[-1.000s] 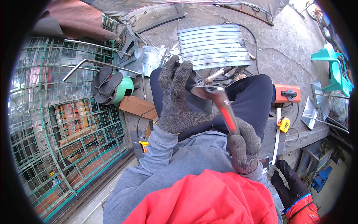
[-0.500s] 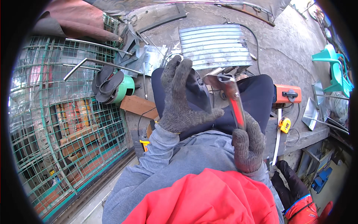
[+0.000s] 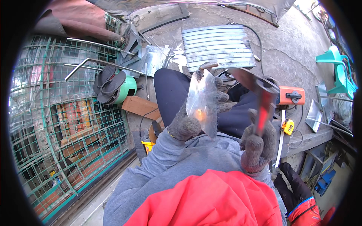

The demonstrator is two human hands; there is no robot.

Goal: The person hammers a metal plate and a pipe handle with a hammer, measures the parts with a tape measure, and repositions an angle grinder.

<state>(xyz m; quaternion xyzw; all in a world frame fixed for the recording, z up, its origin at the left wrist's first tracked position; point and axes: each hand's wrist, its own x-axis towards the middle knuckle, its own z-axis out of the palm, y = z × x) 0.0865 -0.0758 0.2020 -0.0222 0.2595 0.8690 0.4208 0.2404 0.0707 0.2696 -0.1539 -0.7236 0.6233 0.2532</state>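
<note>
Your left hand (image 3: 188, 122), in a knit glove, is clamped on a thin shiny metal sheet piece (image 3: 203, 100), held upright. Just right of it, your right hand (image 3: 258, 145) grips a hammer (image 3: 260, 94), apparently red-handled, head raised.

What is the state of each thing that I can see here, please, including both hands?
left hand: gloved, raised, gripping the metal sheet
metal sheet: small, shiny, held upright
right hand: gloved, closed around the hammer handle
hammer: lifted, head up, clear of the sheet
corrugated panel: lying flat on the ground
tape measure: yellow, lying on the ground with its tape out
wire mesh: green, lying at the left
</note>
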